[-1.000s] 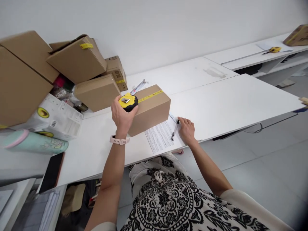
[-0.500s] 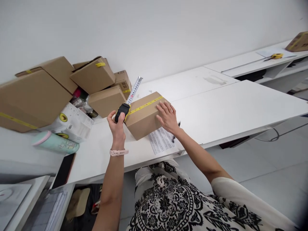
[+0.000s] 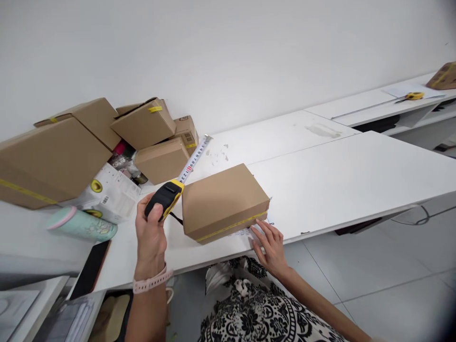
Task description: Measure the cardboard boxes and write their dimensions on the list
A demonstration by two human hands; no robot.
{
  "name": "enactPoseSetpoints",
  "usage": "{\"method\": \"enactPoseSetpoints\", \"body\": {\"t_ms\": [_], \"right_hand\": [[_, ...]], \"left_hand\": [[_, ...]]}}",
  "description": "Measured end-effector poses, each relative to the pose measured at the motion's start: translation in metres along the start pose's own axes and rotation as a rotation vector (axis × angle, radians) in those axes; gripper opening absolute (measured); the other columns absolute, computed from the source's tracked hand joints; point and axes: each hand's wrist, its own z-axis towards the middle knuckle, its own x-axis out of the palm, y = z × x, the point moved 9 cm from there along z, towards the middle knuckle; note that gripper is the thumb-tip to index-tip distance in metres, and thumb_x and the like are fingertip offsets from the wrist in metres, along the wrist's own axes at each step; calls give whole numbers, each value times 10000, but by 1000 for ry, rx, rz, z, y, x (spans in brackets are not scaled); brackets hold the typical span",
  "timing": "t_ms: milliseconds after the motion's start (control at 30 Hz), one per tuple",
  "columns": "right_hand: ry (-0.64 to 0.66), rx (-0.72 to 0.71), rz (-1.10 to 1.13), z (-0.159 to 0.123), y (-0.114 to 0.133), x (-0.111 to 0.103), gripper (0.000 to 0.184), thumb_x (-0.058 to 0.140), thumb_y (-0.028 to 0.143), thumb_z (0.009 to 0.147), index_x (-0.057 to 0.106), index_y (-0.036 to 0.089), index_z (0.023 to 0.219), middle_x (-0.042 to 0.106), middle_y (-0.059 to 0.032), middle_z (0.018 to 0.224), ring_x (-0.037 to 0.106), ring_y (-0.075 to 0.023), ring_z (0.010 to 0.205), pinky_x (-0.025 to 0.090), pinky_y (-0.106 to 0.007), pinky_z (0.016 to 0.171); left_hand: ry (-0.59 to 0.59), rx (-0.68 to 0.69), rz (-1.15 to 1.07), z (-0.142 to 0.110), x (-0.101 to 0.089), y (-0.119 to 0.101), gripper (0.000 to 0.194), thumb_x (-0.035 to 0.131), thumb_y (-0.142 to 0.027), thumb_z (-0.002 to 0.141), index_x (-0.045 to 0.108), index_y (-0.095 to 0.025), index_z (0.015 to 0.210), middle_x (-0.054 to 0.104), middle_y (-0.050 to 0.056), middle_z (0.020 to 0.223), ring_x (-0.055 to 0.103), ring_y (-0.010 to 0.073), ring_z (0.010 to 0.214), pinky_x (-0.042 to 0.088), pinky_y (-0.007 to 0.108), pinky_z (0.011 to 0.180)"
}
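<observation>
My left hand (image 3: 151,232) is closed around a black and yellow tape measure (image 3: 166,197). Its blade (image 3: 194,159) sticks out up and to the right, past the far left corner of a cardboard box (image 3: 224,199). That box lies on the white table (image 3: 320,175), with a strip of yellow tape along its near side. At the box's near right corner my right hand (image 3: 270,244) has its fingers stretched out, their tips at the taped side. A printed sheet (image 3: 244,232) shows partly from under the box; the rest of it is hidden.
Several cardboard boxes (image 3: 142,124) are piled at the back left by the wall. Near them are a white carton with avocado pictures (image 3: 117,190), a mint bottle (image 3: 83,224) and a black phone (image 3: 90,270). A second tape measure (image 3: 414,96) lies far right, beside another box (image 3: 443,76).
The box has turned, so its yellow tape now faces me rather than up. My right hand has moved from its top to the near corner. My left hand has come lower and left.
</observation>
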Motion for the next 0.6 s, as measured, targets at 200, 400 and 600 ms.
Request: {"method": "enactPoseSetpoints", "body": {"t_ms": [200,400,600], "right_hand": [[-307,102,124,43,-26,-43,381,564,165,944,596,307,1295,710,-109,1152,655,-307,1101,527,-516,901],[-338,401,358,109,-72,-50,238,492,344,997,659,237,1131,692,-121,1129,639,-271,1083,533,-454,899],[-146,545,566,145,-93,-27,304,493,427,982,716,238,1066,731,-91,1161,647,-260,1082,535,-406,853]], "left_hand": [[198,-125,204,12,24,10,458,796,-510,655,665,-215,980,688,20,936,641,243,922,502,339,809],[332,-226,277,19,63,18,487,824,-556,629,665,-206,930,689,26,891,654,255,892,477,331,742],[381,-315,261,24,82,31,540,867,-552,608,662,-196,958,727,40,893,695,249,847,512,322,706]]}}
